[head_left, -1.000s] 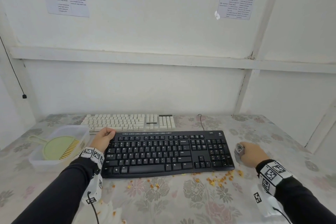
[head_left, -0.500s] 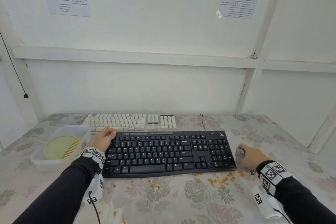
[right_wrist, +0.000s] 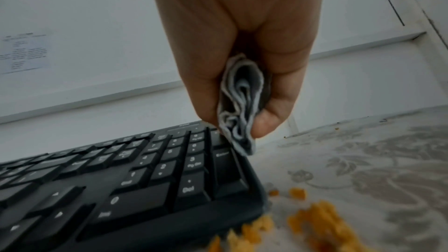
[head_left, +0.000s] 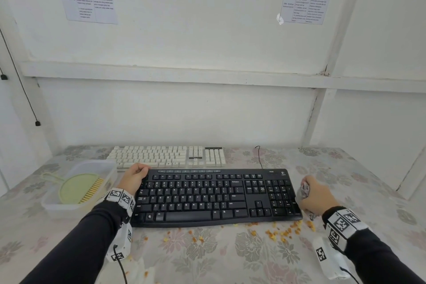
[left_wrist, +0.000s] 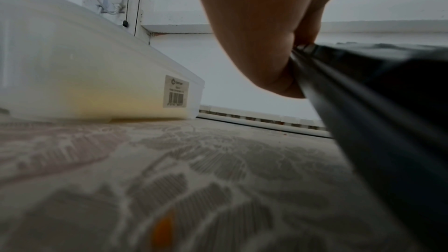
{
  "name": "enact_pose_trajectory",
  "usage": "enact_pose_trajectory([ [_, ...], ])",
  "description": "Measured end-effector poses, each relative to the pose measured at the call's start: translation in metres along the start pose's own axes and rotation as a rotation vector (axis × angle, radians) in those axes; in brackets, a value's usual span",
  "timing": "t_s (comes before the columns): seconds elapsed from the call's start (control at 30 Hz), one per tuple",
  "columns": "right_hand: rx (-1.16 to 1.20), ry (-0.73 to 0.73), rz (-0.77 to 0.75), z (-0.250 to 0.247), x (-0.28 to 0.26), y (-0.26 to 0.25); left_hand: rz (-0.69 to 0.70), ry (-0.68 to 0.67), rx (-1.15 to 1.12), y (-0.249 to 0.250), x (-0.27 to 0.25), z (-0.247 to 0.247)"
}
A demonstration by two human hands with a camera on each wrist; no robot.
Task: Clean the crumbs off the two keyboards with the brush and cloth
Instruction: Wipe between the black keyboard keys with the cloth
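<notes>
A black keyboard [head_left: 214, 196] lies across the middle of the table, with a white keyboard [head_left: 168, 156] behind it. My left hand [head_left: 136, 176] grips the black keyboard's far left corner [left_wrist: 315, 53]. My right hand [head_left: 317, 196] sits at the keyboard's right end and holds a bunched grey cloth [head_left: 303, 190], seen folded between the fingers [right_wrist: 238, 106] beside the number pad. Orange crumbs [head_left: 280, 233] lie scattered on the tablecloth in front of the black keyboard [right_wrist: 145, 179]. A green brush [head_left: 80, 188] with yellow bristles rests in a clear tub.
The clear plastic tub [head_left: 55, 205] stands at the left of the table, close to my left forearm; its side [left_wrist: 84, 83] fills the left wrist view. A white wall rises just behind the keyboards. A black cable [head_left: 259, 157] runs from the black keyboard toward the wall.
My right hand with the cloth has slid toward me along the black keyboard's right end. The left hand has kept its hold on the keyboard's far left corner.
</notes>
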State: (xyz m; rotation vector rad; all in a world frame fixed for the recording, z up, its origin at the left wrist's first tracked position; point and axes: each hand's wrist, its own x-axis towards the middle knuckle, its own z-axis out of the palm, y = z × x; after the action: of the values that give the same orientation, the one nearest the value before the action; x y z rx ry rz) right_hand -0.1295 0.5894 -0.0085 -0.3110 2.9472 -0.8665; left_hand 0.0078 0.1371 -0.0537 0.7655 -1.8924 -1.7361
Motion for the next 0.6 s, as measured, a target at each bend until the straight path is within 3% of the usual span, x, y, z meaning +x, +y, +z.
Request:
enact_pose_trajectory([
  [0.1,-0.027,0.021,-0.006,-0.003,-0.002,0.002,-0.016,0.002,-0.003,0.002,0.0,0.002],
  [0.2,0.069,0.162,-0.142,-0.001,0.003,-0.013,-0.052,0.005,-0.025,0.005,-0.001,0.006],
  [0.3,0.124,0.204,-0.218,0.012,0.014,-0.037,-0.064,0.007,-0.049,0.007,-0.003,0.007],
  [0.6,-0.049,0.007,-0.144,0.04,0.003,-0.028,-0.05,0.014,0.03,0.005,-0.001,0.005],
])
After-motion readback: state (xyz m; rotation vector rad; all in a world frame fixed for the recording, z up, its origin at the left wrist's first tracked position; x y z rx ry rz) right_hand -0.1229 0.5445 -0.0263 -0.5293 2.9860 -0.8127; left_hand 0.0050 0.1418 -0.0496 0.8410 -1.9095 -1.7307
